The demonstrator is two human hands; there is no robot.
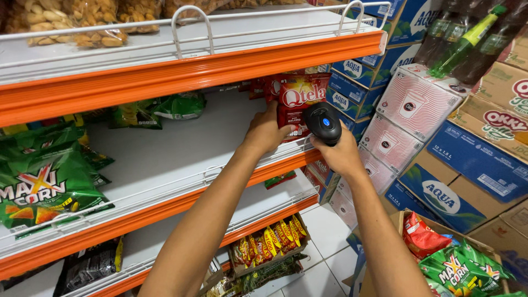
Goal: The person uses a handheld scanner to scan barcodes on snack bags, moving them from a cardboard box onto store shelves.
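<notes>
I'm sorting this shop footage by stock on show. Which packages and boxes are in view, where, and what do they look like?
Red snack bag: middle shelf, held by left hand; glossy, yellow accents.
Black handheld scanner: in right hand, blue light.
Green chip bags: middle shelf, left.
Blue cartons: stacked at right.
White red-patterned boxes: beside them.
Clear nut bags: top shelf.
</notes>
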